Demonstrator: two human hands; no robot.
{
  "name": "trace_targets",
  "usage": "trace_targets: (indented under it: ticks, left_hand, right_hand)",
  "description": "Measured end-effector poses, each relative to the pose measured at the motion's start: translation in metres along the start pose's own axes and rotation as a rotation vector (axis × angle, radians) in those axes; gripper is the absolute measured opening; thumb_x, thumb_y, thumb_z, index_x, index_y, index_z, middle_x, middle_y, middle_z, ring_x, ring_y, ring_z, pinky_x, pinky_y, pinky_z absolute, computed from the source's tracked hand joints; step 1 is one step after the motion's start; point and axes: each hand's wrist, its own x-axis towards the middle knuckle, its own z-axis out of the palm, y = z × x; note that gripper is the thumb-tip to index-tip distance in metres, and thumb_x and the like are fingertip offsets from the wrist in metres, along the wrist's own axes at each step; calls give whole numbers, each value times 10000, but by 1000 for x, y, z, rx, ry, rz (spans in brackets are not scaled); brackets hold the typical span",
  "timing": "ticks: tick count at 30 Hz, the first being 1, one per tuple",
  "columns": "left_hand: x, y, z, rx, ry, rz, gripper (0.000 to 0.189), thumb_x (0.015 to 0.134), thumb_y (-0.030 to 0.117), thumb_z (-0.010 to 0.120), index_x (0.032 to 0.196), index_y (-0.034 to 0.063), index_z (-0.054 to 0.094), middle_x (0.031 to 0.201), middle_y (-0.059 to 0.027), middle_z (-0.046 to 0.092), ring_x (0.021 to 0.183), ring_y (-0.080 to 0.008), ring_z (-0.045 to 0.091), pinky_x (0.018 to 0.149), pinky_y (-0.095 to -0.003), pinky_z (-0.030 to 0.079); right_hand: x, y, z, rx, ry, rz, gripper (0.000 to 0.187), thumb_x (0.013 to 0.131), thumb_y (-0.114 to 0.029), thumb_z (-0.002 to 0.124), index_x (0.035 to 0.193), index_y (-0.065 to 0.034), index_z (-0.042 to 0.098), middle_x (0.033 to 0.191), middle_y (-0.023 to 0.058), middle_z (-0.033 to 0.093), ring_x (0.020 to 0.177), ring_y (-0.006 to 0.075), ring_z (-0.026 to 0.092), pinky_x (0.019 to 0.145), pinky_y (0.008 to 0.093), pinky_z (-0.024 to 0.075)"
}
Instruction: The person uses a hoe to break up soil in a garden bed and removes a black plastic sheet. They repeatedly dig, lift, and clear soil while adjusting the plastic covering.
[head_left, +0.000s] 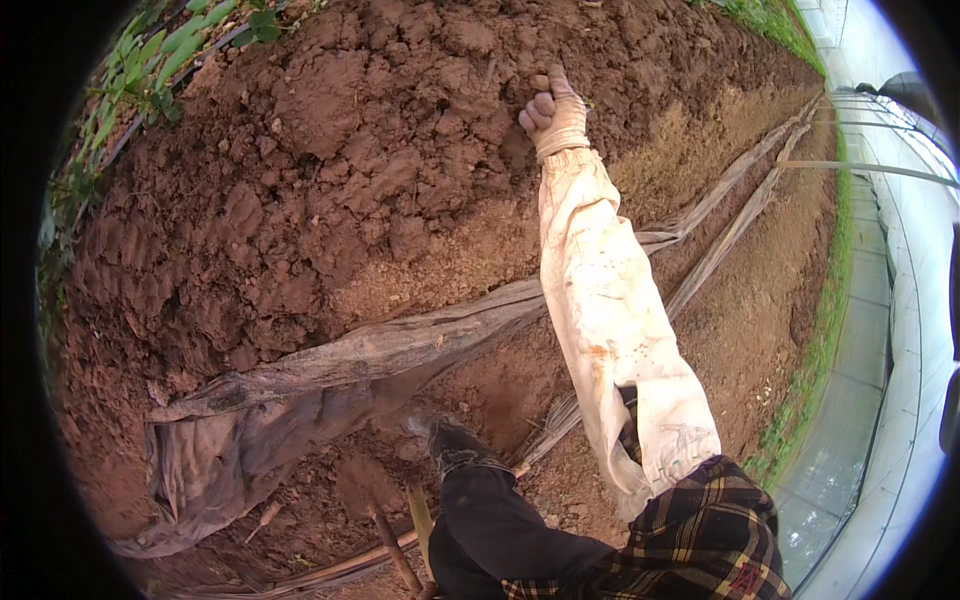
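Note:
My right hand (553, 109) reaches out over a bed of broken, clumped reddish-brown soil (337, 127). It wears what looks like a soil-stained knit glove. Most fingers are curled, while one digit points away from me. The inside of the hand is hidden, so anything held there cannot be made out. A small green bit (589, 103) shows beside the wrist. A stained cream sleeve cover (600, 285) runs up the arm to a plaid shirt (697, 525). My left hand is out of view.
Crumpled plastic sheeting (420, 341) lies along the bed's near edge. By my boot (457, 442) are wooden sticks (394, 551). Leafy plants (146, 71) edge the far left. A grass strip (814, 390) and translucent film wall (889, 300) run along the right.

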Motion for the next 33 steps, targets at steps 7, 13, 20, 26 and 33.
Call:
trace_targets:
  ticks: [7, 13, 20, 26, 33]
  left_hand:
    - [-9, -21, -15, -101, 74, 15, 297, 866, 309, 733, 819, 26, 655, 518, 18, 474, 351, -92, 372, 339, -254, 282]
    - [-35, 7, -6, -131, 43, 168, 300, 865, 300, 729, 826, 37, 591, 522, -3, 469, 361, -110, 391, 348, -256, 299]
    - [-25, -6, -14, -197, 2, 8, 275, 898, 301, 664, 817, 39, 637, 532, -16, 505, 378, -115, 427, 368, -263, 323]
    - [19, -27, -5, -295, -4, 42, 198, 800, 208, 767, 802, 51, 646, 549, -19, 531, 380, -147, 499, 340, -290, 372]
    - [4, -10, -22, -430, -84, 16, 269, 787, 239, 812, 832, 19, 664, 557, -53, 567, 367, -175, 514, 319, -310, 366]
  right_hand:
    - [-95, 37, 10, -4, -321, 245, 409, 1019, -441, 470, 779, -123, 564, 457, -73, 302, 370, 95, 236, 386, 299, 207]
    - [-61, 84, -22, 172, 160, 160, 374, 994, -443, 521, 757, -154, 533, 455, -78, 274, 358, 113, 228, 389, 302, 184]
    - [-102, 100, -5, 87, -328, 286, 377, 994, -457, 514, 810, -135, 579, 455, -69, 315, 369, 114, 254, 385, 320, 218]
    - [-144, 139, 58, -389, -140, 346, 403, 880, -531, 649, 759, -148, 614, 391, -65, 304, 346, 129, 268, 393, 291, 200]
    - [-123, 126, 51, -410, -250, 383, 273, 982, -363, 582, 898, -109, 635, 574, -75, 447, 458, 69, 321, 474, 260, 308]
